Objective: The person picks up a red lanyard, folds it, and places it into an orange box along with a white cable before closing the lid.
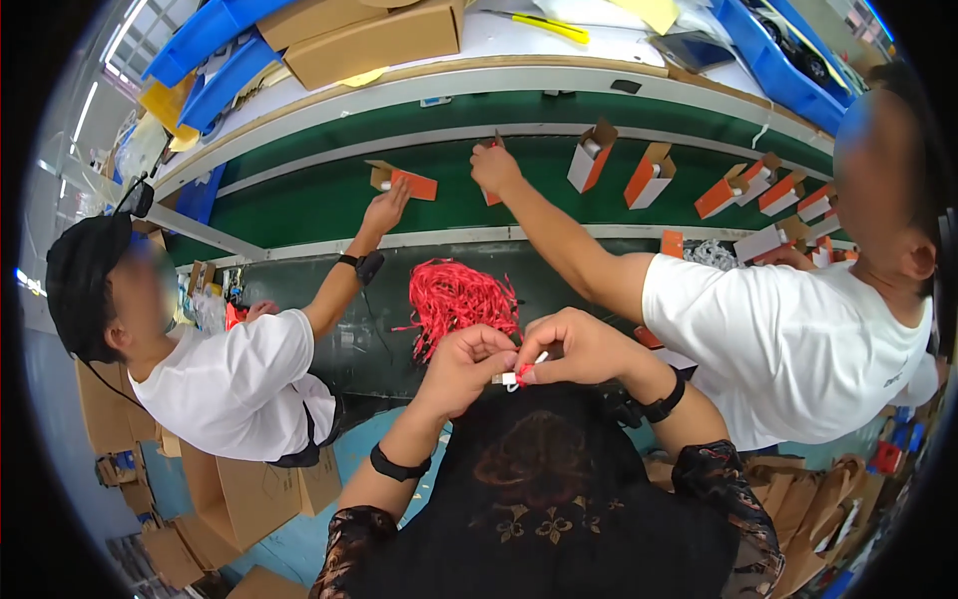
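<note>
Close in front of my chest, a white USB cable (pixel 512 385) is held between both hands. My left hand (pixel 461 367) is closed, its thumb and forefinger pinching at the cable's plug end. My right hand (pixel 577 349) pinches the cable beside a bit of red strip (pixel 525 372) that lies around or against it; the fingertips partly hide which. Just beyond my hands, a tangled heap of thin red strips (pixel 459 299) rests on the dark worktop (pixel 349 309).
A co-worker on the left touches an orange-and-white box (pixel 417 187) on the green conveyor (pixel 299 215); one on the right reaches over to another box (pixel 490 197). Several open boxes (pixel 651 177) stand along the belt. Above runs a shelf (pixel 499 80); cartons (pixel 254 489) lie on the floor.
</note>
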Tool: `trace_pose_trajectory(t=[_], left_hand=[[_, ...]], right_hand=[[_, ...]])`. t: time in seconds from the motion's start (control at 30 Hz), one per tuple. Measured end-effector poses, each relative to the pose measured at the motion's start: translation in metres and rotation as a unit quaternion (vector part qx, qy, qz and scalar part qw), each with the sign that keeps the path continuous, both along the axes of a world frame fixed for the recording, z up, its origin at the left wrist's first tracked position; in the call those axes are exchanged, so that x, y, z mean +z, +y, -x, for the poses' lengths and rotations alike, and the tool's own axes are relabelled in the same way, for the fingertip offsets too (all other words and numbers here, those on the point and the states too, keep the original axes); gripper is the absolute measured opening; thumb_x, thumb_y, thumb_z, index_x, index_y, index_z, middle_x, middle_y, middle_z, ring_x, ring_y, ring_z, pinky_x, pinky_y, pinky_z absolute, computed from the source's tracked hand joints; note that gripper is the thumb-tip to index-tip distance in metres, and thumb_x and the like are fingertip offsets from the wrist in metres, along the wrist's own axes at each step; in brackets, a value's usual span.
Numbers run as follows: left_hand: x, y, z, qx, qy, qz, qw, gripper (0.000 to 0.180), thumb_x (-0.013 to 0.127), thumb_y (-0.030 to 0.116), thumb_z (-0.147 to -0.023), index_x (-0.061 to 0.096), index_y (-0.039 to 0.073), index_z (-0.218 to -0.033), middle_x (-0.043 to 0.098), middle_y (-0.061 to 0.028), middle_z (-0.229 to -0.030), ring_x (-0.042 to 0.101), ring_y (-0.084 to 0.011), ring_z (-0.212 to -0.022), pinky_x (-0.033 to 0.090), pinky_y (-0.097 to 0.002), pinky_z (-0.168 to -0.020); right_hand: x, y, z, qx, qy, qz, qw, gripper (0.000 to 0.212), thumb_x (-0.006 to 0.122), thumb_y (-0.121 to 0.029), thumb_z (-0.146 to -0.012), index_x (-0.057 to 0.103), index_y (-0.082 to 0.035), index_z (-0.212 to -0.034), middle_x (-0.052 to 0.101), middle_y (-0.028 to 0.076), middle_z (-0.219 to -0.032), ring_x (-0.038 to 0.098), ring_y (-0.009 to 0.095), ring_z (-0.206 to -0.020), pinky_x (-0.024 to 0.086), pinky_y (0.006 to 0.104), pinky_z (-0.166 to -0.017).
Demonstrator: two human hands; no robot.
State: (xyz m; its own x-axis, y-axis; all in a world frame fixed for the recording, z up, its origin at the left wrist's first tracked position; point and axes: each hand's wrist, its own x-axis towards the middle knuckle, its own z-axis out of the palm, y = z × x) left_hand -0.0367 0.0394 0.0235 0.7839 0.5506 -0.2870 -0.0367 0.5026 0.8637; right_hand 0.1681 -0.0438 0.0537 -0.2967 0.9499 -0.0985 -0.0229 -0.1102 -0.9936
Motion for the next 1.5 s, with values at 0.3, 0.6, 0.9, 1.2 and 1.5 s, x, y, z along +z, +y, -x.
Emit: trace_pose_trajectory(t=[0.3,0.6,0.9,1.2,1.5], left_hand=[[0.002,-0.006,-0.005,0.081,0.132,-0.515,0.843,0.008,0.071,0.001,-0.088,0.072,0.001,-0.095,0.071,-0.0031,-0.084,0.066,-0.0116,-0.075,0.051,-0.0241,-0.066],[-0.026,0.001,-0.006,0.154,-0.140,0.215,0.954,0.016,0.065,0.026,-0.096,0.058,0.012,-0.094,0.064,0.0022,-0.086,0.061,-0.0083,-0.073,0.052,-0.0248,-0.066],[-0.035,0.013,-0.005,0.101,-0.167,0.287,0.938,0.019,0.065,0.030,-0.095,0.059,0.013,-0.091,0.062,-0.0009,-0.083,0.060,-0.0129,-0.075,0.050,-0.0281,-0.066],[-0.050,0.038,-0.006,-0.036,-0.033,0.170,0.984,0.010,0.066,0.015,-0.094,0.066,0.005,-0.093,0.067,-0.0036,-0.089,0.064,-0.0131,-0.078,0.055,-0.0331,-0.073],[-0.067,0.052,-0.039,0.050,-0.016,0.357,0.933,0.046,0.047,0.041,-0.102,0.063,0.000,-0.112,0.071,-0.0136,-0.099,0.070,-0.0273,-0.088,0.056,-0.0406,-0.083]], right_hand=[[-0.015,0.011,0.029,-0.250,-0.442,-0.245,0.826,0.020,0.072,-0.006,-0.077,0.069,-0.007,-0.097,0.063,0.010,-0.081,0.063,0.027,-0.075,0.050,0.0355,-0.067],[-0.033,0.029,0.026,-0.143,0.385,0.187,0.892,0.022,0.064,-0.014,-0.096,0.066,-0.003,-0.114,0.068,0.004,-0.094,0.059,0.010,-0.073,0.050,0.0243,-0.070],[-0.026,0.038,0.016,-0.052,0.252,0.104,0.961,0.015,0.065,-0.007,-0.094,0.066,0.001,-0.107,0.070,0.007,-0.094,0.064,0.009,-0.085,0.049,0.0235,-0.068],[0.000,0.043,-0.005,-0.033,-0.147,0.019,0.988,0.042,0.075,-0.007,-0.082,0.064,-0.007,-0.123,0.067,0.010,-0.087,0.067,0.020,-0.081,0.052,0.0333,-0.070],[-0.050,0.058,-0.033,-0.146,-0.265,-0.156,0.940,0.011,0.067,-0.012,-0.087,0.068,-0.005,-0.095,0.064,0.013,-0.089,0.064,0.031,-0.085,0.050,0.0400,-0.074]])
